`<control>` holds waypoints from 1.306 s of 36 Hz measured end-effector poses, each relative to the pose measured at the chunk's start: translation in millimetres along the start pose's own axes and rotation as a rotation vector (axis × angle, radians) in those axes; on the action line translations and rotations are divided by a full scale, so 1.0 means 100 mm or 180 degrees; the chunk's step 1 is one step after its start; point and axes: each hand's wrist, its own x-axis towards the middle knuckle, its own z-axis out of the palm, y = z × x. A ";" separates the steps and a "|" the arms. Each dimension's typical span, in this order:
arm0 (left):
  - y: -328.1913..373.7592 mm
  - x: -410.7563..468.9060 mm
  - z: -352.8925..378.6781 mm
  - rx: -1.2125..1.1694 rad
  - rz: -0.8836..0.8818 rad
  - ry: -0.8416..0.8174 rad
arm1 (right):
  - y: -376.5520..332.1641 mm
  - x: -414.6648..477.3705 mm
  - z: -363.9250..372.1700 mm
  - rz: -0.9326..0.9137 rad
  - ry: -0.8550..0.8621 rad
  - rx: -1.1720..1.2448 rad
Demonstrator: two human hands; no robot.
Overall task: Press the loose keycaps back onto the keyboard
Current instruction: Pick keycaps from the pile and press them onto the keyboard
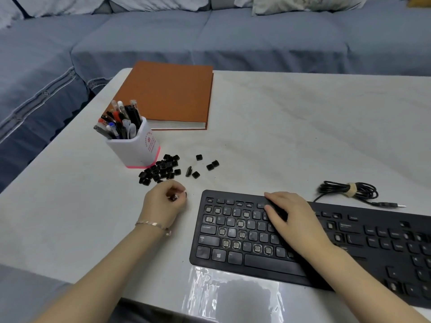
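A black keyboard [254, 264] lies on the white table, with several bare switch sockets showing among its left-hand keys. A pile of loose black keycaps [161, 170] sits beside the pen holder, with a few more scattered to its right. My left hand [163, 203] rests on the table just below the pile, fingers curled, pinching a small black keycap [185, 194] at its fingertips. My right hand [291, 220] lies flat on the keyboard's middle, fingers straight and pressing on the upper key rows.
A white pen holder [136, 148] full of pens stands left of the pile. An orange book [168, 94] lies behind it. A coiled black USB cable [349, 191] rests beyond the keyboard. The table's front edge [163, 301] is close, and a blue sofa lies beyond the table.
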 end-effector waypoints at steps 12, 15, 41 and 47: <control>0.37 -0.11 -0.04 -0.4508 -0.2828 -0.0367 | 0.00 0.00 0.00 -0.0045 0.0081 0.0011; 0.48 -0.20 -0.03 -0.4438 -0.2626 -0.0573 | -0.01 0.01 -0.02 -0.0082 0.0019 0.0006; 1.00 -0.66 0.31 -0.2655 -0.1338 -0.1135 | -0.46 -0.36 -0.24 0.0188 0.0151 0.2300; 0.95 -0.62 0.36 -0.3019 -0.1884 -0.1014 | -0.29 -0.42 -0.32 0.1071 -0.0070 0.2946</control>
